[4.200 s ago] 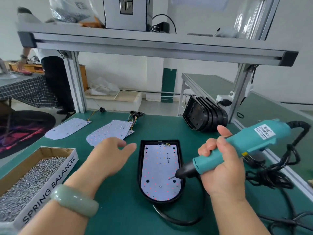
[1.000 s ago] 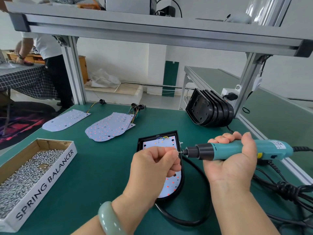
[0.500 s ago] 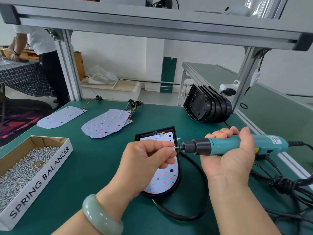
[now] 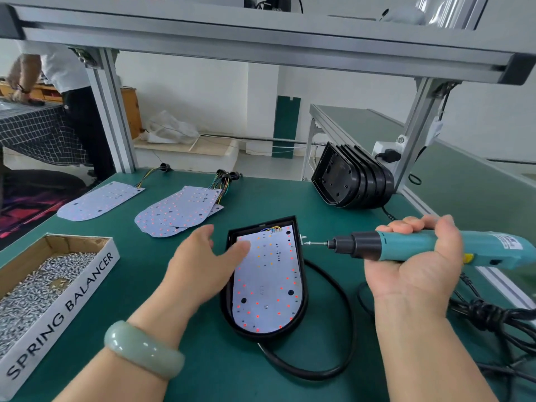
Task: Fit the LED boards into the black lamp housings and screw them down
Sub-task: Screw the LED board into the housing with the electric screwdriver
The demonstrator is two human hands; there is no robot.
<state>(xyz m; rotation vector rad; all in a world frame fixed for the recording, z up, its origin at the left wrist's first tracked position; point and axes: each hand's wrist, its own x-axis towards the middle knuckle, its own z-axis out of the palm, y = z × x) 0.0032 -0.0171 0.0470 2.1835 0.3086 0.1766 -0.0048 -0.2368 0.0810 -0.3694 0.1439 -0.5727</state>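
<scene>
A black lamp housing (image 4: pixel 301 303) lies flat on the green bench with a white LED board (image 4: pixel 268 285) seated inside it. My right hand (image 4: pixel 412 271) grips a teal electric screwdriver (image 4: pixel 406 246) held sideways, its bit pointing left with a small screw (image 4: pixel 309 243) on the tip, just right of the housing's upper corner. My left hand (image 4: pixel 200 268) hovers open over the housing's left rim, thumb above the board. A cardboard box of screws (image 4: pixel 37 280) sits at the left.
Loose LED boards (image 4: pixel 177 211) with coloured wires lie behind; one more board (image 4: pixel 98 200) lies further left. A stack of empty black housings (image 4: pixel 353 177) leans at the back right. Black cables (image 4: pixel 493 317) tangle at the right. A person stands at the far left.
My left hand has let go of the screwdriver tip, opened and drawn back left. A screw now sits on the bit. The screwdriver stays sideways at the housing's top right.
</scene>
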